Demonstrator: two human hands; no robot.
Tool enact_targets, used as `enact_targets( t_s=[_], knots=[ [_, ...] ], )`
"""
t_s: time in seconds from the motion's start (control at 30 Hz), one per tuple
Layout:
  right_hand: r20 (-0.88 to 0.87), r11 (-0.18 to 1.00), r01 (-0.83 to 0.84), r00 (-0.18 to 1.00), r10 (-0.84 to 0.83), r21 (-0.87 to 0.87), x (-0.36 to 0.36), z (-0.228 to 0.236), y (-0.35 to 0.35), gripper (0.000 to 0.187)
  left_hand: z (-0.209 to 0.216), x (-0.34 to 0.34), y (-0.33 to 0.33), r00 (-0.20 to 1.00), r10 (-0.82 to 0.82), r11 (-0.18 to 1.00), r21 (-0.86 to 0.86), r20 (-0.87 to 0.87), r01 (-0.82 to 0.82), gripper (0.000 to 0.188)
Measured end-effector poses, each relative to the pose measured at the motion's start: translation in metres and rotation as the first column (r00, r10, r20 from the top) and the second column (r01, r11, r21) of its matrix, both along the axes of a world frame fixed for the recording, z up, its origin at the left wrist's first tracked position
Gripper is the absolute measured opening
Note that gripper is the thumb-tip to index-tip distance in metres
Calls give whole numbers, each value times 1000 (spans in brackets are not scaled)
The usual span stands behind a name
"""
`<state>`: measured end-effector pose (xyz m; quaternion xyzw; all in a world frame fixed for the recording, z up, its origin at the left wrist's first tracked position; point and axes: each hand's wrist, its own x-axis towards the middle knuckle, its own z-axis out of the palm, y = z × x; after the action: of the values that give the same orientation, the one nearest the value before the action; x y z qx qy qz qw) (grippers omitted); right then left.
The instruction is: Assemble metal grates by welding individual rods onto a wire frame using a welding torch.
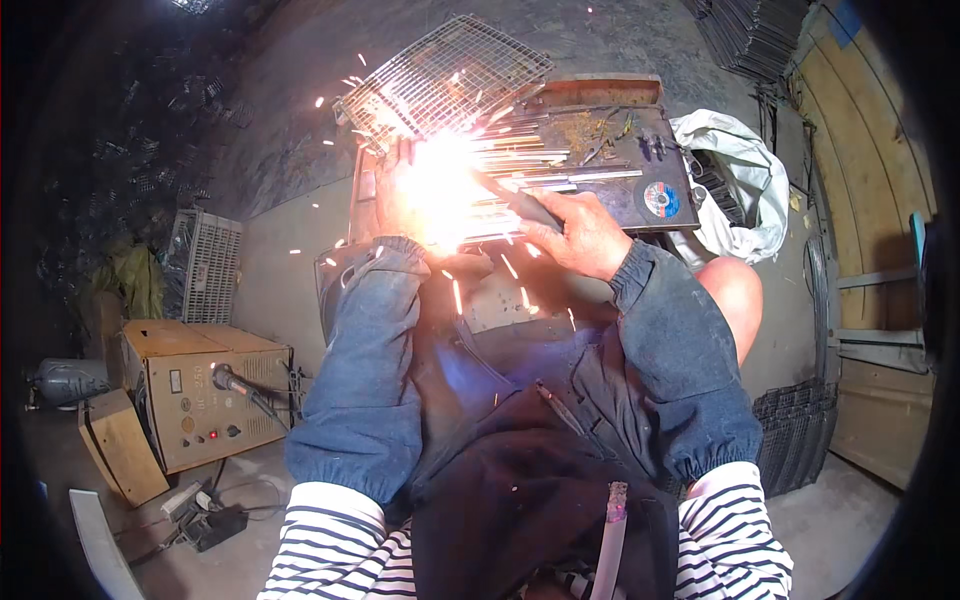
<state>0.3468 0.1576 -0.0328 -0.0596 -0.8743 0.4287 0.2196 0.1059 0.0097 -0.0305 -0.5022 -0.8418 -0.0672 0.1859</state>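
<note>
My right hand [588,237] is closed around the dark handle of a welding torch [537,209], which points left into a blinding white arc [440,190]. Sparks fly out and drop toward my lap. My left forearm, in a blue sleeve cover [370,340], reaches up to the arc's lower edge, where glare swallows the left hand and anything in it. Just right of the glare, several thin metal rods [525,155] lie on the dark metal work table [625,205]. The workpiece at the arc cannot be made out.
A wire grid rack [465,75] stands tilted behind the table. On the table lies a round disc [661,199]; a white sack [765,190] is to its right. A yellowish welding machine [215,395] with a cable sits at lower left, near a plastic crate [210,265]. Dark wire grids [795,435] stand at right.
</note>
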Motion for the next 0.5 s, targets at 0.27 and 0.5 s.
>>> enact_targets(
  t_s=[0.27,0.5],
  knots=[
    [-32,1000,6,999,-7,-25,2,8,-1,42,-6,0,4,991,31,999,13,-132,-29,45],
    [-28,999,32,999,-33,-23,2,2,2,43,-10,-1,6,993,66,998,29,-102,-63,39]
  ],
)
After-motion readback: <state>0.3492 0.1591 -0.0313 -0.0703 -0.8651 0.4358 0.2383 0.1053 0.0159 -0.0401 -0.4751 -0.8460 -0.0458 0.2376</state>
